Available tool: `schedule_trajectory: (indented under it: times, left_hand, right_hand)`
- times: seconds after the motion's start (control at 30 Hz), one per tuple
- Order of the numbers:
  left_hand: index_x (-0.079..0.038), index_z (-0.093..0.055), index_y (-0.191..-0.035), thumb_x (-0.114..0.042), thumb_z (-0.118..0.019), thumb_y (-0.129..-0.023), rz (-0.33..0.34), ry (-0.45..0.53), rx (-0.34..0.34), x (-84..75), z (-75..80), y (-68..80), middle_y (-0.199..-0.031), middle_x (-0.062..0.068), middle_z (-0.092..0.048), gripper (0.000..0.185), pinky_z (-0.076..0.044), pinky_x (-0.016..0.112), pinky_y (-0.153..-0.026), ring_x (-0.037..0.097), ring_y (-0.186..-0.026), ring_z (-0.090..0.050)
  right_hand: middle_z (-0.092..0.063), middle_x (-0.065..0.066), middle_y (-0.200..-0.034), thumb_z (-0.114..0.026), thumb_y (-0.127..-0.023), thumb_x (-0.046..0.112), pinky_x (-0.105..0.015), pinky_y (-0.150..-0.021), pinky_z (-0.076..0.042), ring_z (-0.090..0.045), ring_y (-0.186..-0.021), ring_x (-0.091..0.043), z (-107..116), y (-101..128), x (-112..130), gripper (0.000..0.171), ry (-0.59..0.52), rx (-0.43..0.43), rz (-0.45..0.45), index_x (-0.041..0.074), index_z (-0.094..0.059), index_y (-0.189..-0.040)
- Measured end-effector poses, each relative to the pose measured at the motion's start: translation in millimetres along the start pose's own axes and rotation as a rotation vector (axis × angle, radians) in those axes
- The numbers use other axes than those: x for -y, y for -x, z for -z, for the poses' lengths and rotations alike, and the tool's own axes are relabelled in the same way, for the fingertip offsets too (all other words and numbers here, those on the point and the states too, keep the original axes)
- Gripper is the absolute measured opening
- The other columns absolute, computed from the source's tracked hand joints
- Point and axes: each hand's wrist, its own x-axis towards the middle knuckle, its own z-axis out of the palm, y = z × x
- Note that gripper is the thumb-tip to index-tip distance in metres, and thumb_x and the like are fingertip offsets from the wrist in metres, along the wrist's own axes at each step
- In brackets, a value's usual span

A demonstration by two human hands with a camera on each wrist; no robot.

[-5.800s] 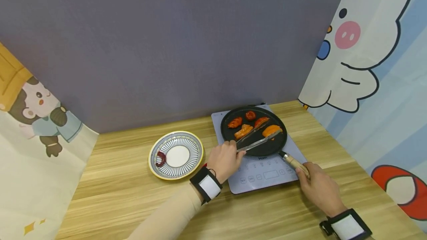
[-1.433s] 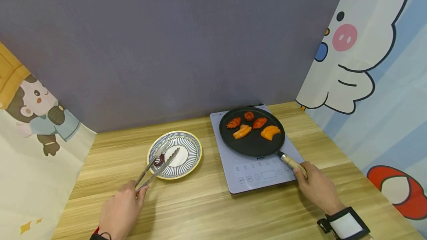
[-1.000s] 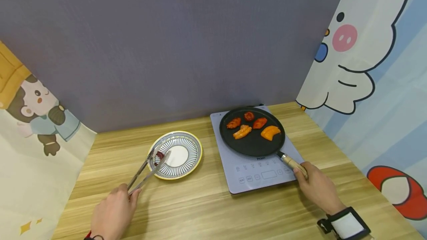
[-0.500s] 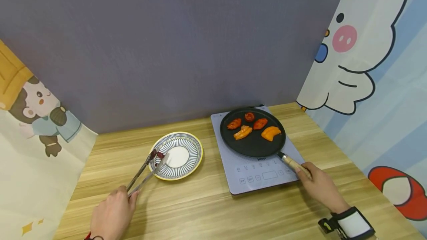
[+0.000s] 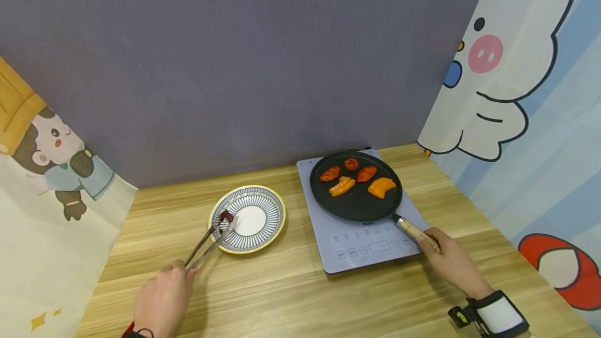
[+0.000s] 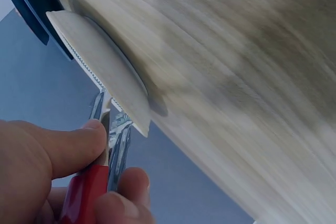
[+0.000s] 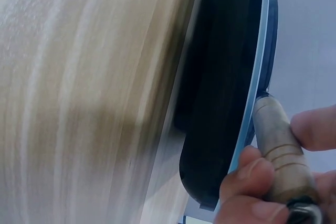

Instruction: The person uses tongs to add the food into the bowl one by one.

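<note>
My left hand [image 5: 161,299] grips metal tongs [image 5: 208,241] with a red grip end [image 6: 84,195]. The tong tips pinch a dark red piece of meat [image 5: 226,217] at the left side of a striped plate [image 5: 263,208]. My right hand [image 5: 446,260] holds the wooden handle [image 5: 413,229] of a black frying pan [image 5: 357,205], seen close in the right wrist view as the handle [image 7: 278,150]. The pan sits on a grey induction cooker [image 5: 371,246] and holds several orange and red pieces of food [image 5: 357,179].
The wooden table [image 5: 291,296] is closed in by a grey back wall [image 5: 235,67], a cartoon panel [image 5: 51,171] on the left and another [image 5: 516,93] on the right. The plate edge [image 6: 100,66] shows in the left wrist view.
My left hand moved the tongs from the pan to the plate and closed them on the dark red piece, now slightly lifted. The right hand stays on the pan handle.
</note>
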Motion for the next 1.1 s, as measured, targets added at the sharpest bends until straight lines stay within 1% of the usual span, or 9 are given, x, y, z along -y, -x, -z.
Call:
schedule_trajectory:
  times: [0.13, 0.37, 0.6, 0.83, 0.93, 1.1]
  left_hand:
    - [0.002, -0.054, -0.076, -0.025, -0.065, -0.091, -0.019, 0.002, -0.020, 0.1, -2.8, -1.1, -0.064, 0.018, -0.055, 0.033, -0.039, 0.052, -0.044, 0.044, -0.052, -0.056]
    - [-0.002, -0.054, -0.072, -0.024, -0.068, -0.088, -0.060, 0.013, -0.092, -0.7, -6.0, -2.0, -0.061, 0.016, -0.057, 0.031, -0.037, 0.050, -0.041, 0.041, -0.050, -0.056]
    - [-0.004, -0.058, -0.075, -0.027, -0.069, -0.087, -0.059, 0.026, -0.103, -3.6, -9.2, -7.7, -0.063, 0.016, -0.060, 0.029, -0.036, 0.050, -0.041, 0.041, -0.051, -0.056]
    - [-0.002, -0.056, -0.074, -0.027, -0.072, -0.084, -0.091, 0.013, -0.142, -4.6, -12.2, -9.9, -0.060, 0.014, -0.057, 0.031, -0.035, 0.049, -0.038, 0.038, -0.047, -0.055]
    - [-0.002, -0.056, -0.074, -0.027, -0.072, -0.084, -0.087, 0.015, -0.142, -3.4, -12.1, -9.4, -0.060, 0.014, -0.057, 0.032, -0.035, 0.049, -0.039, 0.039, -0.048, -0.055]
    - [-0.002, -0.059, -0.075, -0.028, -0.071, -0.086, -0.071, 0.016, -0.107, -1.7, -9.0, -7.8, -0.063, 0.016, -0.060, 0.031, -0.036, 0.050, -0.040, 0.041, -0.049, -0.055]
  right_hand:
    - [-0.048, -0.005, -0.073, -0.044, -0.101, 0.039, -0.029, -0.049, -0.032, -0.041, -0.056, -0.015, -1, 0, 0, 0.044, 0.004, 0.003, -0.007, -0.001, -0.053, -0.117]
    - [-0.049, -0.005, -0.074, -0.044, -0.101, 0.038, -0.030, -0.049, -0.032, -0.041, -0.057, -0.016, 0, 0, 2, 0.044, 0.006, 0.001, -0.005, -0.002, -0.053, -0.116]
    - [-0.049, -0.005, -0.073, -0.045, -0.101, 0.038, -0.030, -0.049, -0.032, -0.041, -0.057, -0.016, -1, 0, 1, 0.043, 0.011, -0.004, -0.005, -0.002, -0.054, -0.116]
    - [-0.049, -0.005, -0.073, -0.044, -0.101, 0.039, -0.030, -0.049, -0.032, -0.041, -0.056, -0.016, -1, 0, 0, 0.045, 0.020, 0.000, -0.015, -0.002, -0.053, -0.118]
    - [-0.049, -0.005, -0.072, -0.044, -0.101, 0.040, -0.030, -0.049, -0.032, -0.041, -0.055, -0.016, -1, 0, 0, 0.046, 0.015, 0.003, -0.020, -0.001, -0.053, -0.118]
    - [-0.048, -0.005, -0.071, -0.043, -0.101, 0.041, -0.029, -0.048, -0.032, -0.040, -0.054, -0.015, -1, -1, -1, 0.047, 0.010, 0.001, -0.020, -0.001, -0.054, -0.117]
